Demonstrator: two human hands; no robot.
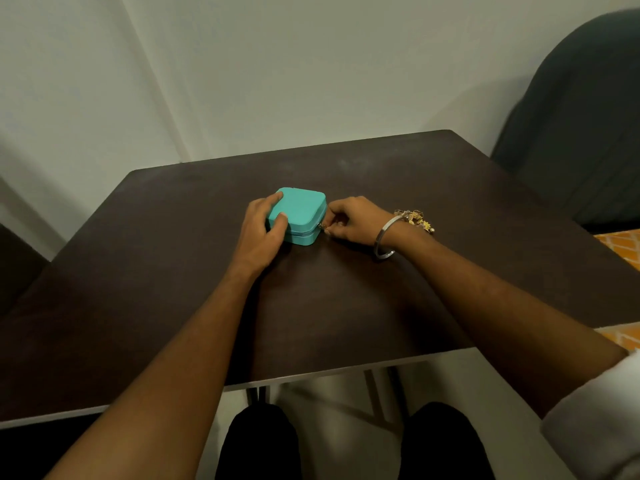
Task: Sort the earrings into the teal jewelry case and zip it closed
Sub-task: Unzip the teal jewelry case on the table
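The teal jewelry case lies with its lid down in the middle of the dark table. My left hand holds the case at its left side, index finger and thumb on the lid. My right hand pinches the small zipper pull at the case's front right corner. A heap of gold earrings lies on the table just behind my right wrist, partly hidden by it.
A dark cushioned chair stands at the table's right rear corner. Light walls close in behind and to the left. An orange patterned surface shows past the right edge. My knees are under the near edge.
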